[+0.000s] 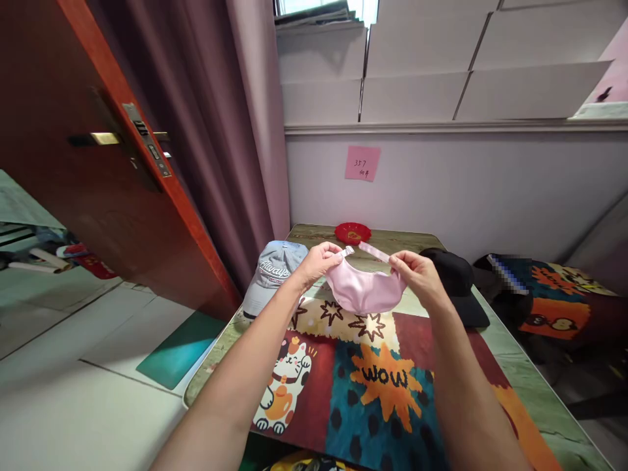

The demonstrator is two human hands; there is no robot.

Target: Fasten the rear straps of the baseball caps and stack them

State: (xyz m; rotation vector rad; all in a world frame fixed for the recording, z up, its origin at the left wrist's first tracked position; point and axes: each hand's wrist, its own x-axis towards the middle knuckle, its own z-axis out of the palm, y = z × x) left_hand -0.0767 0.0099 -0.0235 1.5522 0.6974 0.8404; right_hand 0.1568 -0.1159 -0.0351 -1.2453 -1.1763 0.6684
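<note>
Above the middle of the table, a pink cap hangs between my hands with its back strap undone. My left hand pinches one strap end, which has a small pale buckle at the tip. The other strap end is pinched in my right hand, its loose tip pointing towards the buckle. The two ends are apart. A grey-blue cap with white lettering rests to the left, partly behind my left hand. Just right of my right hand sits a black cap.
A colourful mat with a cat and "WOW" covers much of the wooden-patterned table. A red scalloped dish stands at the back edge. A pink note is on the wall. To the left are a curtain and an open door.
</note>
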